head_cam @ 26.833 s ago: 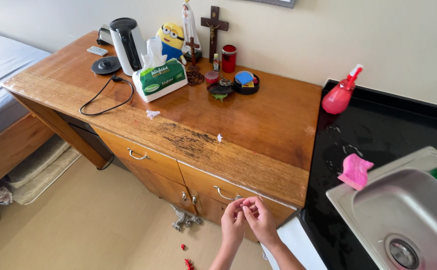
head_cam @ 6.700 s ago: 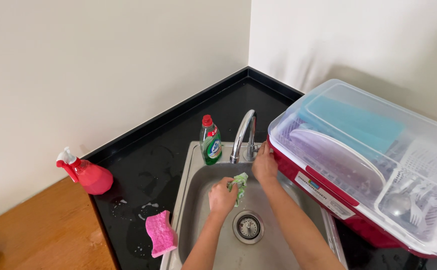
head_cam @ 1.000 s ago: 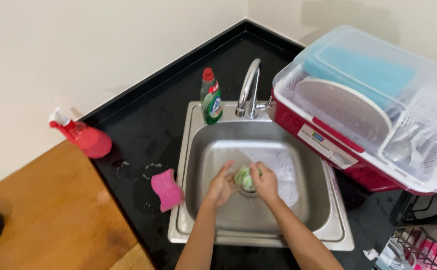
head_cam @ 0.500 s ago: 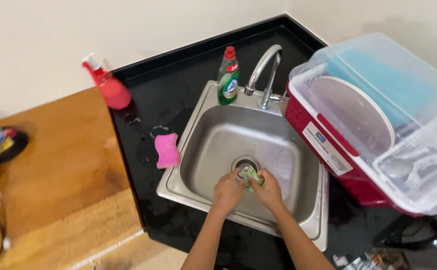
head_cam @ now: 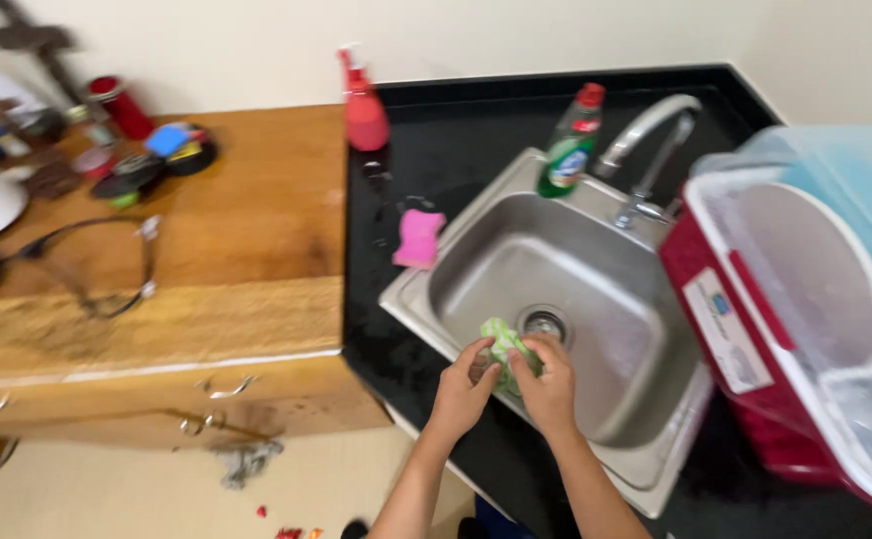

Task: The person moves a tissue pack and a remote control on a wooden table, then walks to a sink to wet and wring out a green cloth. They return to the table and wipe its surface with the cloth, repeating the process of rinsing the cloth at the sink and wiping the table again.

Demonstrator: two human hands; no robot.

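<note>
Both my hands hold a small green cloth [head_cam: 501,342] over the near edge of the steel sink [head_cam: 556,289]. My left hand [head_cam: 463,387] grips its left side and my right hand [head_cam: 548,384] grips its right side, fingers closed on it. The drain [head_cam: 544,322] lies just behind the cloth. A curved tap [head_cam: 650,140] stands at the sink's far rim, with a green dish soap bottle [head_cam: 570,145] beside it.
A pink sponge [head_cam: 419,238] lies on the black counter [head_cam: 406,299] left of the sink. A red spray bottle [head_cam: 364,105] stands behind it. A red dish rack with clear lid [head_cam: 805,299] fills the right. A wooden desk [head_cam: 176,260] with a cable and small items is at left.
The view has swung left and back, bringing the wooden desk in. My hands, still on the green cloth, have come from the drain area toward the sink's near edge.
</note>
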